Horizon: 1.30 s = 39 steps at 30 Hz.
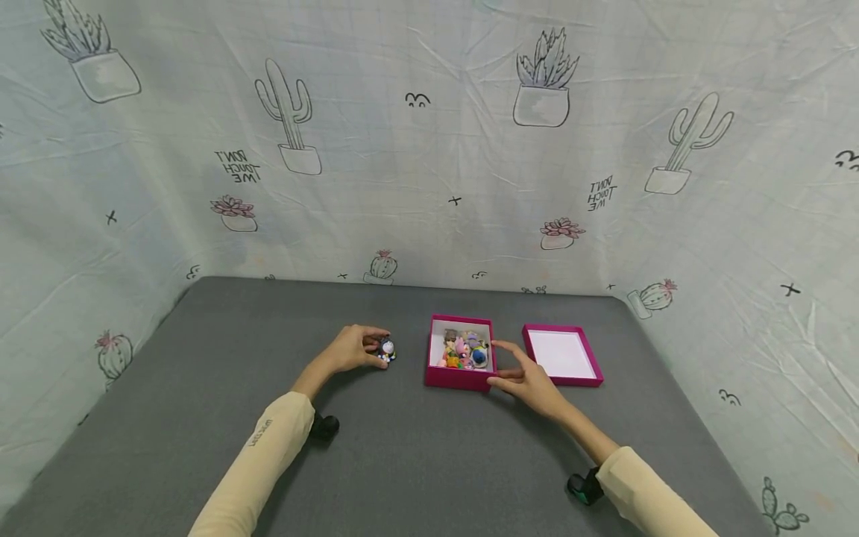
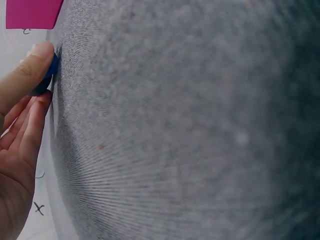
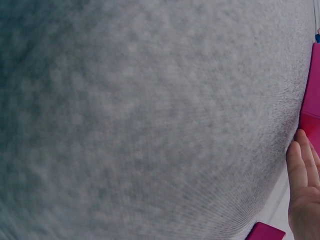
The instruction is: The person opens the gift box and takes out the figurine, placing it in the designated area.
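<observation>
Lid [image 1: 562,355] off; one figurine [image 1: 387,350] out, pinched in my left fingers [image 1: 373,330]; right fingers [image 1: 508,347] apart against box [image 1: 456,378]; more figures [image 1: 461,350] inside.

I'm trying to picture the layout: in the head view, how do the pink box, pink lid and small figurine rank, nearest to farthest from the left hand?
From the left hand:
1. Small figurine: held at its fingertips.
2. Pink box: to the hand's right.
3. Pink lid: farther right, past the box.
</observation>
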### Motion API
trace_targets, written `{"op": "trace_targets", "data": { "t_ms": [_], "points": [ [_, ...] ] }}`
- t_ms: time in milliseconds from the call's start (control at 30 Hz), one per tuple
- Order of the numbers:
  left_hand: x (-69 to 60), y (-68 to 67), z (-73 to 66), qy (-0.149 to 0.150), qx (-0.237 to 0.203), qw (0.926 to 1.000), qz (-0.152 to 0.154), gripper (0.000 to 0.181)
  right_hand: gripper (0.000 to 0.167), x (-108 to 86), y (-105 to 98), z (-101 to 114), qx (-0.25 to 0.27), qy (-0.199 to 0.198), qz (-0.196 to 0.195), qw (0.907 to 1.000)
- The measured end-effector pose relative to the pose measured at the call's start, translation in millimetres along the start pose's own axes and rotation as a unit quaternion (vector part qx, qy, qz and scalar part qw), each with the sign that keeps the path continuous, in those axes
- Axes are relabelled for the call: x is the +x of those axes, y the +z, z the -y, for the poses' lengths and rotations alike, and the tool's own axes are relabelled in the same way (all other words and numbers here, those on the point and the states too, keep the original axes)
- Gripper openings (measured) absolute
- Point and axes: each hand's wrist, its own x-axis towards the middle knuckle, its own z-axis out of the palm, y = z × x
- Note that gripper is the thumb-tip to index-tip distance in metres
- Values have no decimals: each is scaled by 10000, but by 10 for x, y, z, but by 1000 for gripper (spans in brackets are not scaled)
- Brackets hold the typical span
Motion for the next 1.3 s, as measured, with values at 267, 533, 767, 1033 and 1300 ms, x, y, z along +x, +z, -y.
{"op": "trace_targets", "data": {
  "t_ms": [267, 533, 767, 1033, 1300],
  "points": [
    [0, -6, -55, -171, 285, 9994, 25, 62, 64, -23, -29, 181, -58, 103, 133, 9998],
    [-8, -1, -78, -422, 127, 9990, 72, 62, 64, -29, -21, 164, -46, 196, 77, 9998],
    [-27, 4, -74, -400, 104, 9991, 34, 62, 64, -31, -10, 156, -47, 191, 49, 9998],
    [-37, -15, -40, -378, 324, 9987, 76, 62, 64, -34, -2, 167, -43, 174, 49, 9998],
    [-53, -80, -41, -408, 2, 9988, 289, 67, 65, -24, -14, 171, -32, 145, 37, 9999]
  ]
}}
